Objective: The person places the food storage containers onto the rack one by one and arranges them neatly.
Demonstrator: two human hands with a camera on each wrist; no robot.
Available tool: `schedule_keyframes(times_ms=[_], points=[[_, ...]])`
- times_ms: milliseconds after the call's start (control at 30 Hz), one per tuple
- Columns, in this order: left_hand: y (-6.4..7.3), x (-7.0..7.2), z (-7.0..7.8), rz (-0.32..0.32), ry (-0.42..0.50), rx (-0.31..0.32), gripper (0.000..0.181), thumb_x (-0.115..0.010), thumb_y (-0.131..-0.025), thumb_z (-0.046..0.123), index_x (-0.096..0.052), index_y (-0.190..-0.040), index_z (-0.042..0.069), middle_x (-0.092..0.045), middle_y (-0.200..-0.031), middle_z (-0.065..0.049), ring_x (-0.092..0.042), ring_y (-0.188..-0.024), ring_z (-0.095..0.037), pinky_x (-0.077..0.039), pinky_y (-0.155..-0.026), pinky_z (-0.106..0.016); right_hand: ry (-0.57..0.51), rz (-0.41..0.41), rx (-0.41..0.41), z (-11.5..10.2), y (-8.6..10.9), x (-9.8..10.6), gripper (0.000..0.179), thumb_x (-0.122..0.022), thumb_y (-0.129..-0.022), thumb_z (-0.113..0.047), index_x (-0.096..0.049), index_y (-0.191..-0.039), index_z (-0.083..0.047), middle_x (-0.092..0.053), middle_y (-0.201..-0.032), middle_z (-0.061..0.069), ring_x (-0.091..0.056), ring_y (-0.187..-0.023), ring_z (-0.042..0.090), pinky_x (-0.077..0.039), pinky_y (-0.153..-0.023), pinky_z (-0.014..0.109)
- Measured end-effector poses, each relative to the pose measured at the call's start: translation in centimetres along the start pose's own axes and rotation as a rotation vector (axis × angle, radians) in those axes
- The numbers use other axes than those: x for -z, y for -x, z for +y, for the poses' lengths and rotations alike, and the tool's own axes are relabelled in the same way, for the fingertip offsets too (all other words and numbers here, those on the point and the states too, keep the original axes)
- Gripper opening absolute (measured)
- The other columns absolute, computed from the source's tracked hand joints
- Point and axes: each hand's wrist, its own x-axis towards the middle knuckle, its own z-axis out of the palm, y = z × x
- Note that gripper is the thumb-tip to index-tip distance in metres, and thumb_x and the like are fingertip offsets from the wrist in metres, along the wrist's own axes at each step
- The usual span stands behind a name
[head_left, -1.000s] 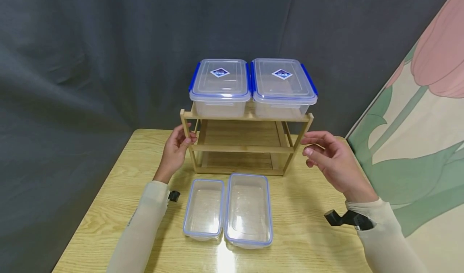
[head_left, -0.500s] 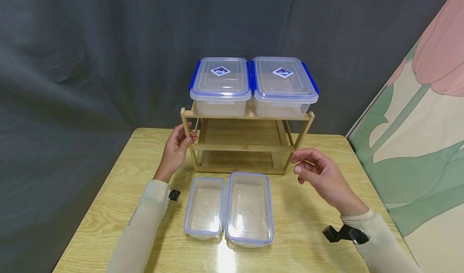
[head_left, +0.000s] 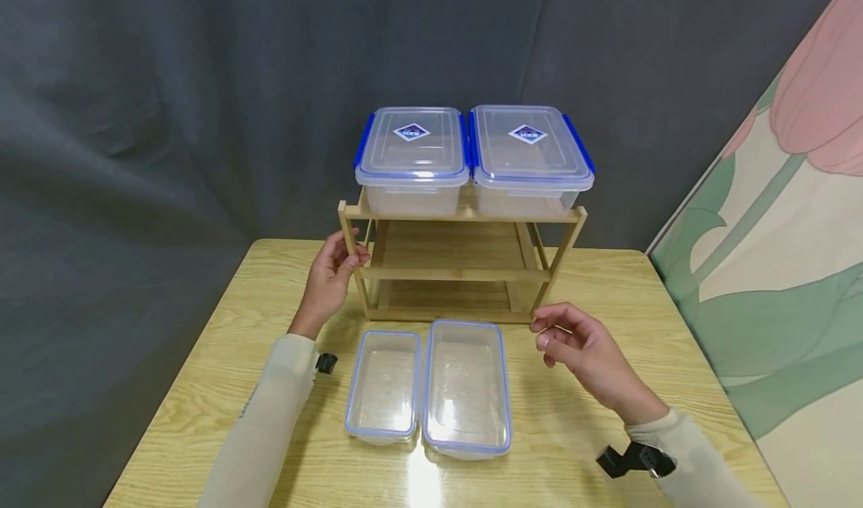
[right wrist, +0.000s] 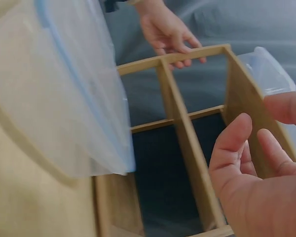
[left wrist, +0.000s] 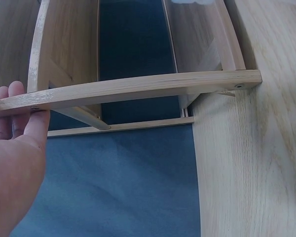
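My left hand (head_left: 326,287) grips the left front leg of a three-tier wooden rack (head_left: 455,274); in the left wrist view, thumb and fingers lie on either side of the leg (left wrist: 133,89). My right hand (head_left: 593,362) hovers by the rack's lower right corner, fingers loosely bent with nothing between them. On the top tier sit two clear lidded food containers with blue clips, the left one (head_left: 413,157) beside the right one (head_left: 533,159). Two more clear containers, a smaller one (head_left: 384,384) and a larger one (head_left: 467,388), lie on the table before the rack.
The light wood table (head_left: 209,388) carries everything. A dark curtain (head_left: 270,81) hangs right behind the rack. To the right rises a wall panel (head_left: 775,268) with a painted tulip.
My right hand has come down and leftward, from beside the rack's right front leg to near its foot. The left hand has kept its grip on the rack.
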Motion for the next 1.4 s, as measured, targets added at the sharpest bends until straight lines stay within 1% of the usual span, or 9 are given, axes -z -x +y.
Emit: schedule_keyframes(times_ms=[333, 533, 733, 800, 867, 967, 1100, 1333, 1400], points=[[-0.1, -0.1, 0.0, 0.004, -0.007, -0.017, 0.044, -0.047, -0.108, -0.008, -0.047, -0.151, -0.002, -0.060, -0.121, -0.034, -0.066, -0.107, -0.013, -0.058, -0.099, -0.020, -0.021, -0.021, -0.093, 3.2, 1.1, -1.1, 0.029, -0.061, -0.104, 0.002, -0.062, -0.132, -0.009, -0.066, -0.117, 0.007, -0.065, -0.088, 0.009, -0.059, -0.069, 0.026], [-0.1, -0.1, 0.1, 0.009, 0.000, -0.007, 0.044, -0.047, -0.107, -0.009, -0.048, -0.150, -0.001, -0.059, -0.120, -0.037, -0.066, -0.107, -0.015, -0.058, -0.099, -0.021, -0.041, -0.022, -0.115, 4.4, 1.8, -1.6, 0.028, -0.061, -0.104, 0.001, -0.062, -0.130, -0.010, -0.066, -0.115, 0.004, -0.066, -0.087, 0.008, -0.059, -0.069, 0.026], [0.0, -0.1, 0.1, 0.010, -0.009, -0.004, 0.044, -0.048, -0.108, -0.006, -0.048, -0.151, 0.000, -0.066, -0.114, -0.009, -0.066, -0.108, -0.017, -0.058, -0.100, -0.022, -0.055, -0.017, -0.123, 5.4, 2.4, -2.3, 0.027, -0.062, -0.103, 0.001, -0.063, -0.127, -0.011, -0.066, -0.114, 0.008, -0.067, -0.086, 0.008, -0.059, -0.069, 0.027], [0.0, -0.1, 0.1, 0.009, -0.009, -0.004, 0.044, -0.048, -0.108, -0.006, -0.048, -0.151, 0.000, -0.066, -0.114, -0.004, -0.066, -0.109, -0.019, -0.058, -0.100, -0.023, -0.056, -0.010, -0.132, 5.6, 2.6, -2.6, 0.027, -0.063, -0.102, 0.001, -0.064, -0.126, -0.011, -0.067, -0.113, 0.007, -0.066, -0.085, 0.007, -0.059, -0.068, 0.027], [0.1, -0.2, 0.1, 0.009, -0.008, -0.003, 0.044, -0.048, -0.108, -0.006, -0.048, -0.151, 0.000, -0.065, -0.115, -0.009, -0.066, -0.109, -0.019, -0.058, -0.100, -0.023, -0.054, -0.009, -0.135, 5.9, 2.8, -2.8, 0.026, -0.064, -0.102, 0.001, -0.063, -0.127, -0.007, -0.066, -0.111, 0.007, -0.066, -0.083, 0.007, -0.059, -0.068, 0.028], [0.1, -0.2, 0.1, 0.010, -0.013, 0.000, 0.044, -0.048, -0.108, -0.006, -0.048, -0.151, 0.000, -0.064, -0.118, -0.022, -0.066, -0.109, -0.019, -0.058, -0.100, -0.022, -0.049, 0.000, -0.151, 6.2, 3.2, -3.1, 0.026, -0.065, -0.101, 0.001, -0.062, -0.126, -0.002, -0.064, -0.108, 0.005, -0.064, -0.081, 0.006, -0.059, -0.067, 0.028], [0.1, -0.1, 0.0, 0.006, -0.029, 0.000, 0.043, -0.048, -0.108, -0.006, -0.047, -0.151, -0.001, -0.061, -0.121, -0.034, -0.066, -0.108, -0.015, -0.058, -0.099, -0.021, -0.046, 0.018, -0.184, 6.8, 3.7, -3.2, 0.026, -0.065, -0.100, 0.002, -0.061, -0.125, -0.001, -0.062, -0.106, 0.001, -0.063, -0.079, 0.006, -0.059, -0.066, 0.028], [0.2, -0.1, -0.1, 0.001, -0.047, -0.012, 0.043, -0.047, -0.109, -0.005, -0.047, -0.151, 0.000, -0.061, -0.122, -0.034, -0.066, -0.109, -0.011, -0.057, -0.100, -0.019, -0.055, 0.027, -0.220, 7.9, 4.5, -3.4, 0.038, -0.066, -0.101, 0.001, -0.049, -0.130, 0.017, -0.061, -0.106, 0.002, -0.062, -0.079, 0.004, -0.059, -0.067, 0.027], [0.2, -0.2, -0.1, 0.003, -0.046, -0.014, 0.043, -0.047, -0.109, -0.005, -0.047, -0.151, 0.000, -0.061, -0.122, -0.036, -0.066, -0.109, -0.012, -0.057, -0.100, -0.019, -0.061, 0.030, -0.224, 8.2, 4.6, -3.4, 0.039, -0.066, -0.100, 0.000, -0.048, -0.130, 0.018, -0.061, -0.106, 0.003, -0.062, -0.080, 0.004, -0.058, -0.067, 0.026]])
